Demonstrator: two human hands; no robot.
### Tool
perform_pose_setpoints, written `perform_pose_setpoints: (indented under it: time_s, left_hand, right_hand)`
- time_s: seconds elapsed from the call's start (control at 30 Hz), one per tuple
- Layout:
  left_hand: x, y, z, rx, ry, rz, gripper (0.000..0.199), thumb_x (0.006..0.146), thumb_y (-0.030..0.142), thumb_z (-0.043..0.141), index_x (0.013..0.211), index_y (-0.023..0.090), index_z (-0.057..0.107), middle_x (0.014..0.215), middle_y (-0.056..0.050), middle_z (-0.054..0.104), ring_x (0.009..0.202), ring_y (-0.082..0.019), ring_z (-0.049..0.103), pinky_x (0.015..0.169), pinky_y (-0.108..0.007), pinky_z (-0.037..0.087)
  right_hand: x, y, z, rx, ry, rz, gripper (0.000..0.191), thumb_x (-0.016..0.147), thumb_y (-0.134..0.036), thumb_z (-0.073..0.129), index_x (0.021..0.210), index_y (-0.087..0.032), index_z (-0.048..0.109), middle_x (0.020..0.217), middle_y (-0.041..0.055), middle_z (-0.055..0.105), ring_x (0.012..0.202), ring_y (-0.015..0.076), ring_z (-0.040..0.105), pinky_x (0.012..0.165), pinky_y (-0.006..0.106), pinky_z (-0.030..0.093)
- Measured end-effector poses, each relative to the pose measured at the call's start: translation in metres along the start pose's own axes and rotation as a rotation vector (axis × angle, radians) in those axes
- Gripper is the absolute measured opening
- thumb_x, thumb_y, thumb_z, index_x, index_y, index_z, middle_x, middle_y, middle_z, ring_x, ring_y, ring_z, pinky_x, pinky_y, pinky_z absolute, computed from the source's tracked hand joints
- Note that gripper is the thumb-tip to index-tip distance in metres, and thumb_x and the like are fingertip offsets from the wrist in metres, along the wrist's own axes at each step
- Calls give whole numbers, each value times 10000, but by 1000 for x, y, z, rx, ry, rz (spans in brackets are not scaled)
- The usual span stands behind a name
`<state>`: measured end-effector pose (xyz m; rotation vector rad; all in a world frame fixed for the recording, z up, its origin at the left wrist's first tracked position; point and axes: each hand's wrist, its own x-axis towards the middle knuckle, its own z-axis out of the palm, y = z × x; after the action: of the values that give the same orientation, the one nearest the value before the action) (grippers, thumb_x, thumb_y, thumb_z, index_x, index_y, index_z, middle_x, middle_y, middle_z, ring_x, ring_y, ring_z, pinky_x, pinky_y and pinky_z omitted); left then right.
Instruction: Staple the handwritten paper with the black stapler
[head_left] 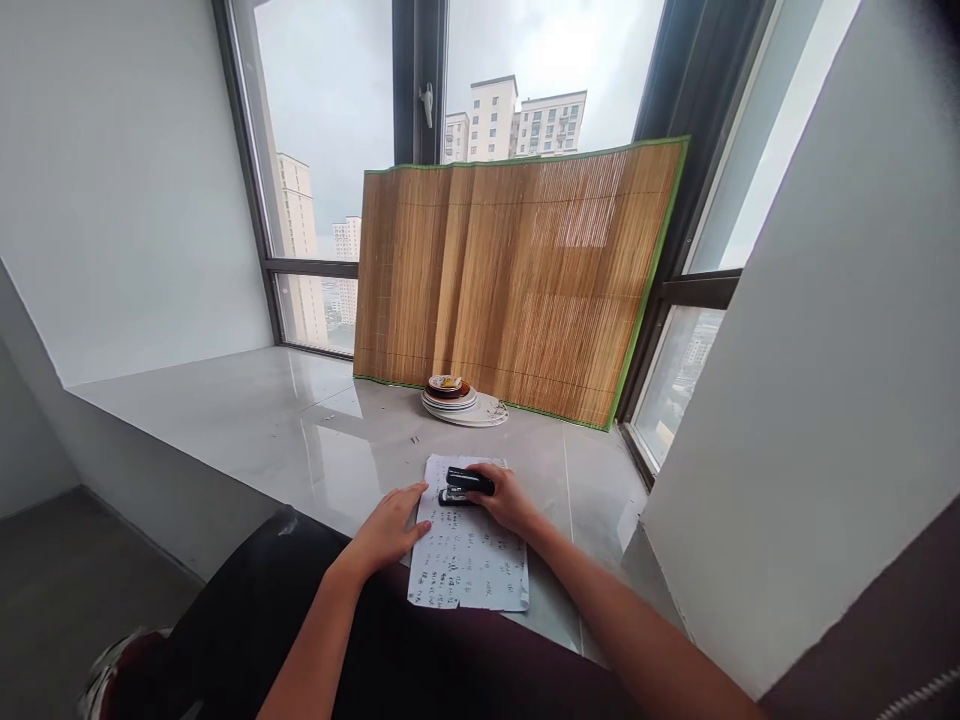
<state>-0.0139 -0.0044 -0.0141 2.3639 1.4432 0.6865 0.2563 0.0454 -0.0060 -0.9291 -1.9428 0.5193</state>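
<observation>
Fingers (405, 494) of the left hand (381, 530) were spread, with index finger and thumb parted at the left margin of the handwritten paper (480, 550); nothing was pinched there. Contact pressure could not be judged. Paper was laid on the tiled sill (247, 430), with its lower left part apparently carried past the front edge. Whether one sheet or several were stacked could not be told. For a steady hold, the margin was best pressed flat with thumb and index together, close to the stapler, and the overhanging part was best supported so that no sag or skew was passed up the page.

Stacked plates (450, 404) were set farther back, behind the paper and well apart from both hands; no interference was expected.

Black stapler (470, 481) was placed over the upper part of the paper, its long side roughly crosswise, with a gap visible between top arm and base at the left end. Whether paper was caught in that gap could not be made out.

It was gripped at its right end by the right hand (511, 500), thumb and fingers closed around it. Level base, square alignment and even force were judged worth more than speed; with a tilted grip, the page could have been dragged or creased.
</observation>
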Motion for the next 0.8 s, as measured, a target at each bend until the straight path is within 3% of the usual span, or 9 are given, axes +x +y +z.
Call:
perform_pose_setpoints:
  time_s: [0.07,0.13,0.2,0.27,0.33,0.4,0.8]
  left_hand:
    - [0,3,-1,9,-3,-6,646,925,364,586,1525,161,461,1579,-136,471,1474,-305,419,1262,-496,232]
    - [0,5,-2,21,-10,-10,636,925,366,579,1519,165,470,1578,-134,473,1475,-306,417,1258,-493,238]
    - [-1,7,-3,27,-20,-16,629,927,368,570,1516,170,474,1577,-131,475,1476,-308,415,1253,-492,248]
    - [-2,9,-5,24,-26,-21,628,926,368,568,1514,167,476,1574,-132,478,1473,-312,419,1246,-492,263]
    - [-2,11,-7,18,-26,-26,623,925,364,570,1510,167,481,1572,-132,482,1466,-313,430,1241,-490,272]
    - [-2,14,-9,16,-25,-26,617,924,357,573,1506,171,486,1569,-130,485,1460,-311,439,1239,-486,277]
    - [-3,17,-10,23,-36,-26,619,935,374,560,1510,160,480,1575,-132,476,1469,-307,426,1249,-483,258]
  right_hand:
    - [1,-4,-2,-5,34,-3,328,852,-362,722,1159,-248,725,1100,70,744,1013,260,663,887,383,510]
    - [3,-8,-6,2,158,17,258,908,-415,646,1064,-229,734,998,63,726,898,220,637,763,314,495]
    - [3,-8,-9,8,324,74,319,940,-467,575,806,-199,685,767,28,640,693,165,540,624,270,415]
    - [3,-5,-10,16,429,146,495,949,-522,520,569,-206,485,566,-23,426,551,119,358,539,269,293]
    - [2,0,-8,34,441,218,594,944,-585,477,505,-230,292,517,-46,239,519,101,218,514,291,187]
    - [1,4,-5,60,424,270,620,939,-634,435,508,-242,223,520,-46,186,518,99,176,515,306,152]
    - [6,9,-7,340,377,337,619,909,-632,482,450,-240,345,437,-36,324,448,111,303,517,291,289]
